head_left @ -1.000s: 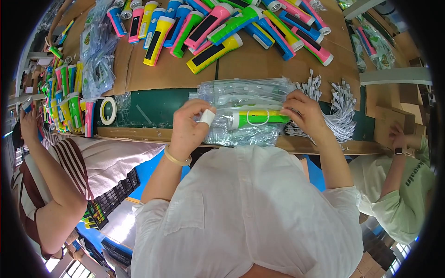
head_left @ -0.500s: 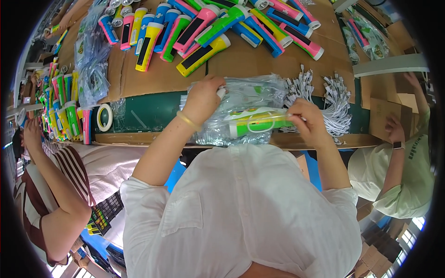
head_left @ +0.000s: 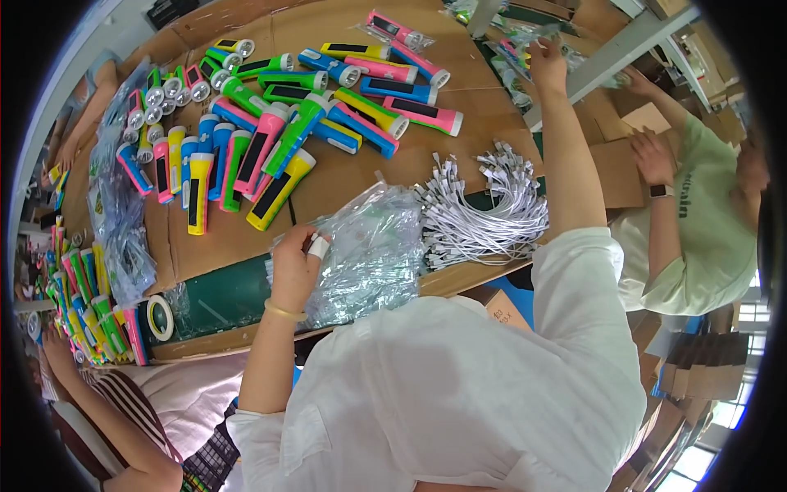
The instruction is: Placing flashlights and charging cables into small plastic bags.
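My left hand (head_left: 295, 266) rests at the left edge of a stack of clear plastic bags (head_left: 369, 254). Its fingers are loosely bent, one with a white wrap, and nothing shows in them. My right arm stretches far to the right. There my right hand (head_left: 548, 64) pinches the plastic of a bagged flashlight (head_left: 518, 51), partly hidden among other bagged pieces. A bundle of white charging cables (head_left: 484, 213) lies right of the bag stack. Beyond it spreads a pile of pink, blue, green and yellow flashlights (head_left: 279, 139).
A white tape roll (head_left: 160, 318) lies left of the bags. More bags (head_left: 119, 197) line the left side. A grey metal bar (head_left: 623, 53) crosses near my right arm. Co-workers' hands appear at both sides, one near a cardboard box (head_left: 611, 172) at the right.
My right hand has carried the bagged flashlight from above the bag stack to the far right. My left hand stays by the stack. The view has turned rightward.
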`<action>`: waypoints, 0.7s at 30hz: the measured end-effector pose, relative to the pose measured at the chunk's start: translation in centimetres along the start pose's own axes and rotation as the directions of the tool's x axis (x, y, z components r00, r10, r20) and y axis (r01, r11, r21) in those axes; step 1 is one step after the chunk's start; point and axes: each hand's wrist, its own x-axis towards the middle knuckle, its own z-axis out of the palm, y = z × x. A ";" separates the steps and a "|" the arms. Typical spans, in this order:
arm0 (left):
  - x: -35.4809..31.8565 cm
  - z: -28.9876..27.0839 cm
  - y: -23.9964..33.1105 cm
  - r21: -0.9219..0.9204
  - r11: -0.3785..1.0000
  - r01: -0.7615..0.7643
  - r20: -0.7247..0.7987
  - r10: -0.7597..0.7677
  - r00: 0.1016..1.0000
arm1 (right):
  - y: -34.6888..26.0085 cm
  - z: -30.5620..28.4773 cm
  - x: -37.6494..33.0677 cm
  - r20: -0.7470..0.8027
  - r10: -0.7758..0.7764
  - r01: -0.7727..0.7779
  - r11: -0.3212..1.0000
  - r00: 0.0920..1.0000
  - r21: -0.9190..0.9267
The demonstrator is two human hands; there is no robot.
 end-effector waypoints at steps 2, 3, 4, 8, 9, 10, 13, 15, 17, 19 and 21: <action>-0.2 -0.1 0.6 -0.033 0.998 -0.044 -0.012 0.044 0.999 | -3.3 1.7 -3.3 0.221 -0.177 0.169 0.984 0.959 0.055; -0.4 -0.1 0.7 -0.071 0.996 -0.054 -0.021 0.053 0.998 | -6.7 2.1 -6.6 0.397 -0.257 0.201 0.964 0.881 0.176; -0.5 -0.3 1.2 -0.085 0.994 -0.071 -0.022 0.070 0.997 | -10.0 2.4 -10.9 0.561 -0.255 0.127 0.958 0.787 0.258; -0.7 -0.1 1.4 -0.130 0.984 -0.120 -0.102 0.107 0.989 | -18.5 2.1 -25.0 0.698 -0.642 0.429 0.753 0.316 0.498; -0.7 -0.5 1.9 -0.098 0.987 -0.126 -0.090 0.117 0.989 | -18.7 2.6 -26.8 0.626 -0.743 0.619 0.611 0.235 0.493; -0.9 -0.6 2.0 -0.106 0.986 -0.129 -0.100 0.118 0.988 | -18.4 3.3 -28.1 0.620 -0.751 0.604 0.609 0.229 0.514; -1.5 -1.6 2.9 -0.271 0.961 -0.057 -0.079 0.037 0.996 | -18.6 4.2 -29.8 0.778 -0.604 0.512 0.730 0.174 0.452; -2.0 -2.4 2.7 -0.223 0.972 -0.077 -0.069 0.063 0.996 | -18.9 4.2 -30.1 0.785 -0.599 0.454 0.749 0.155 0.482; -2.6 -2.7 2.7 -0.173 0.979 -0.111 -0.092 0.096 0.991 | -18.8 4.1 -30.3 0.794 -0.592 0.398 0.768 0.140 0.502; -3.2 -3.2 2.3 -0.146 0.985 -0.097 -0.093 0.084 0.992 | -18.4 3.9 -30.1 0.832 -0.550 0.378 0.785 0.065 0.490; -3.9 -3.8 1.7 -0.119 0.989 -0.083 -0.094 0.072 0.993 | -17.9 3.4 -29.2 0.842 -0.534 0.365 0.800 0.071 0.477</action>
